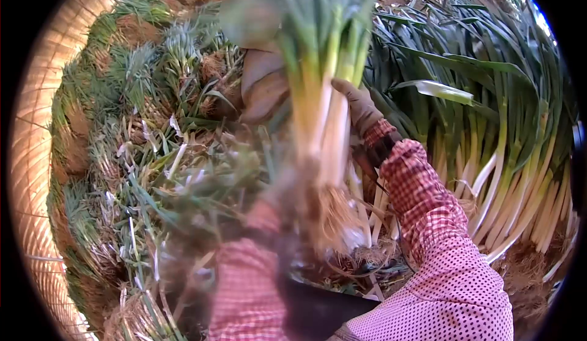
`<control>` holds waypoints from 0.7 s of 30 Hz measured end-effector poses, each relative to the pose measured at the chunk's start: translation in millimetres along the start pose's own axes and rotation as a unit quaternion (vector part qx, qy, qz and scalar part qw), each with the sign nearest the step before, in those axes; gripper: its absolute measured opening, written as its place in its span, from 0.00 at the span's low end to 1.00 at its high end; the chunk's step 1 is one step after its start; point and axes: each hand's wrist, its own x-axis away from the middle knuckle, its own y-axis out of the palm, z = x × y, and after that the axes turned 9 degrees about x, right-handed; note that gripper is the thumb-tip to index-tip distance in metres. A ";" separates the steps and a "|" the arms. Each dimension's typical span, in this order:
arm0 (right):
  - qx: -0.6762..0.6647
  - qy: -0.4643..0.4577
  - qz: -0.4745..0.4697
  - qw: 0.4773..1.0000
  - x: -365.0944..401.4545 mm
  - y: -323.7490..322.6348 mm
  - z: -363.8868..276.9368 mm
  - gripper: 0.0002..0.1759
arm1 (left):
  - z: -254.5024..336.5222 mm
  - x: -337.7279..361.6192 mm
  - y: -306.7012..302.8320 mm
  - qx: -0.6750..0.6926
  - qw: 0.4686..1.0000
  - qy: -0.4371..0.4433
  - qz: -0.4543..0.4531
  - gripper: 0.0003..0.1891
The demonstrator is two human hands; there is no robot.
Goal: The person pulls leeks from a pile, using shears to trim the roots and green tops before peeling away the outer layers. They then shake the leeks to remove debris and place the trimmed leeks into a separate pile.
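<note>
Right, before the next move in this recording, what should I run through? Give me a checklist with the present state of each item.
1. Right hand on the bundle of leeks: ok, it grips the pale stalks from the right side.
2. Left hand holding the bundle too: cannot tell, motion blur hides its fingers.
3. Bundle roughly upright, leaves up, roots down: ok.
4. Every stalk secure in the grip: cannot tell, the left side is blurred.
5. Leeks in the pile on the right lying the same way: ok, mostly leaves up.
6. Pile free of stray leaves: not ok, a bent leaf lies across it.
</note>
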 end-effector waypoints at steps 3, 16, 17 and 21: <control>0.245 0.143 0.237 0.929 -58.8 -76.1 107.4 0.33 | -57.7 54.7 -13.0 -0.008 0.996 -0.082 -0.032 0.36; 0.757 -0.018 -0.192 0.625 -28.3 42.6 230.6 0.51 | -120.4 306.8 3.2 -0.247 0.907 0.072 0.333 0.47; 0.790 -0.032 -0.199 0.578 -34.4 56.3 248.8 0.54 | -126.5 300.8 7.4 -0.214 0.897 0.095 0.375 0.45; 0.838 0.095 -0.232 0.485 -64.6 88.7 302.7 0.66 | -147.2 287.1 12.5 -0.149 0.866 0.122 0.461 0.43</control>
